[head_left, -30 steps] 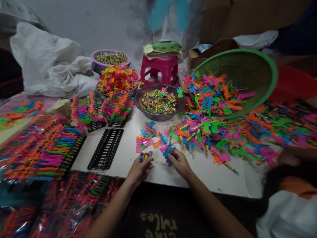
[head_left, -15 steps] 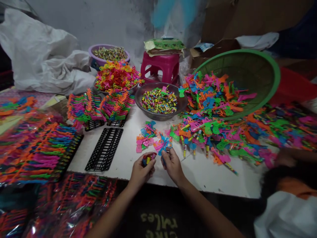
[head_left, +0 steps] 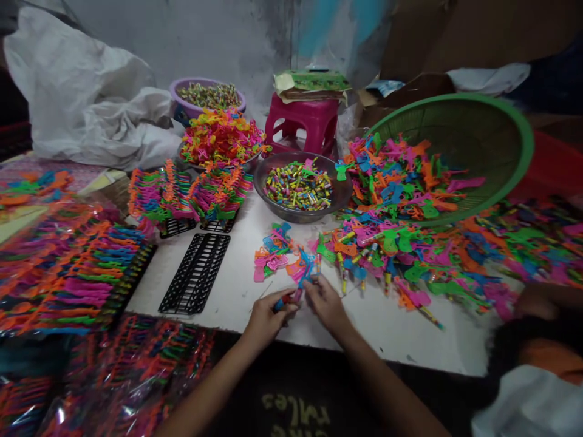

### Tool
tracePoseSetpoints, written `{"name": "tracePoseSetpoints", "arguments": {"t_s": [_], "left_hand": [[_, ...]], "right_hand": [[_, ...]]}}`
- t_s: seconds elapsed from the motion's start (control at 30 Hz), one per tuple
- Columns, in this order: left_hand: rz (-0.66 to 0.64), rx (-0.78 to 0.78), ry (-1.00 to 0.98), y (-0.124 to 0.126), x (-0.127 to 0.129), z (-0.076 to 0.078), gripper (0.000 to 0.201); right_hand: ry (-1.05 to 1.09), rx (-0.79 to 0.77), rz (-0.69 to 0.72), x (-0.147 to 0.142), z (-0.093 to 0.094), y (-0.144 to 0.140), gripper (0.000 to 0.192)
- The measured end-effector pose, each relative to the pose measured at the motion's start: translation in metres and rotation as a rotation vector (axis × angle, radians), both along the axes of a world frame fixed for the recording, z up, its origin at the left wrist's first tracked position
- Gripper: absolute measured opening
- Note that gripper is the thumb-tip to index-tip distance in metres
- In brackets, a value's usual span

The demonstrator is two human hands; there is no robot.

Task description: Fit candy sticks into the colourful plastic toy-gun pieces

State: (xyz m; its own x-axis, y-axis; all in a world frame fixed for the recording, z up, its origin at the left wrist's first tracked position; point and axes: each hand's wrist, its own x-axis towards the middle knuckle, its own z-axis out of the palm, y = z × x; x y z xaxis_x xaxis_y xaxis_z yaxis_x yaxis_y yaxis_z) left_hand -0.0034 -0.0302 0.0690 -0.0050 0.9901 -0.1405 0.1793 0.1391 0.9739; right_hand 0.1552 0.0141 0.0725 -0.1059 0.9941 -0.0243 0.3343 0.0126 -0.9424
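Bowl beyond, rack left, heap right: left hand grips, seemingly, tubes, right hand pinches a blue piece.

The small cylinders in the left hand are partly covered by its fingers, so their number cannot be told. The blue plastic piece is partly hidden by the right hand. The pale lettering is cut off by the bottom edge, as are both forearms. A light-blue shape (too blurred to be identified) is cropped at the top. A red object is partly masked by the green basket, and a co-worker is cropped at the right.
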Motion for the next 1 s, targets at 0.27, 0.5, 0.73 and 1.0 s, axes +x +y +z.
{"name": "tracePoseSetpoints", "arguments": {"t_s": [0.27,0.5,0.73,1.0], "left_hand": [[0.427,0.011,0.375,0.046,-0.051,-0.014,0.032],[0.235,-0.194,0.031,0.035,-0.043,0.008,0.027],[-0.186,-0.638,-0.81,0.013,-0.015,0.028,0.031],[0.16,-0.345,-0.469,0.013,0.012,0.036,0.036]], "right_hand": [[-0.594,0.476,-0.597,0.078,0.042,0.062,0.046],[0.095,-0.062,0.236,-0.012,0.0,0.014,0.029],[0.749,-0.295,0.485,-0.019,0.005,0.011,0.05],[0.779,-0.295,0.252,-0.016,0.003,-0.005,0.021]]}}
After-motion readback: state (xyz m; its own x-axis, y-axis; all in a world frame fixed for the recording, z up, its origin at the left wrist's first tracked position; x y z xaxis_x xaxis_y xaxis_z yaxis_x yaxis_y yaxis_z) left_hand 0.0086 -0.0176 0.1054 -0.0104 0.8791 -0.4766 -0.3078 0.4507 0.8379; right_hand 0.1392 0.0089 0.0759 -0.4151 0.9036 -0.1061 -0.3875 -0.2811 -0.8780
